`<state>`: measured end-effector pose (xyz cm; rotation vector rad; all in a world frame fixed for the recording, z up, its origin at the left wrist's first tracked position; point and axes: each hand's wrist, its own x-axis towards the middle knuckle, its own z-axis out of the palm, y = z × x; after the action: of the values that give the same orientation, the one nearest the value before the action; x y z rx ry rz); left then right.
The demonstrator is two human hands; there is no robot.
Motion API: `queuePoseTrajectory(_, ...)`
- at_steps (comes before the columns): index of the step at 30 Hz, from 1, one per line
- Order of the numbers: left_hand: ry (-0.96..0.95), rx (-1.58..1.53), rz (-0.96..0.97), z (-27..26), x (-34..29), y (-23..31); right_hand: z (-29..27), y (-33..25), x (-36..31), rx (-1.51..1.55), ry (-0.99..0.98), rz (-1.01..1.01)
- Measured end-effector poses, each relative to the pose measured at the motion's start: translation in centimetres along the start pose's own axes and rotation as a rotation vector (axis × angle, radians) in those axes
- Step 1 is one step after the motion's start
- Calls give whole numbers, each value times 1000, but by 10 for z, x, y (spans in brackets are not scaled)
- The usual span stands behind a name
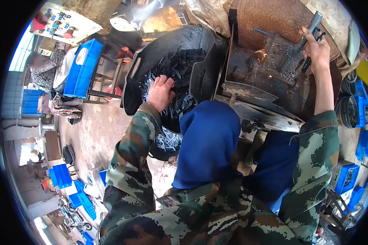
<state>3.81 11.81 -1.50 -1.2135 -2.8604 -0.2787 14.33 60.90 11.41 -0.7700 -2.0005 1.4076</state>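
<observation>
My left hand (161, 93) reaches into a black tub (131, 104) and rests on a heap of small flat dark metal strips (180, 67). Its fingers are bent down among the strips, and whatever they pinch is hidden. At the upper right, my right hand (318, 52) is wrapped round a thick grey bar (311, 29). Small dark pieces (306, 65) stick out beside its fingers. Under the bar is a wet, dark, rough-surfaced block (280, 57) on a grimy metal tray (249, 90), with a small bright orange spot at its left.
Below the tub stands another container of shiny metal pieces (167, 141). Blue cloth (208, 143) covers my knees. A person (49, 73) sits at the far left near a blue bin (82, 67). A control panel (67, 24) is at the upper left; blue crates (345, 177) stand at the right.
</observation>
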Motion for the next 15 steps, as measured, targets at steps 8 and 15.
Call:
queuePoseTrajectory(8,99,-156,20,-14,-8,-13,3,-10,-7,27,12,-6)
queuePoseTrajectory(15,-29,-240,-46,-37,-12,-16,5,-14,-10,27,26,11)
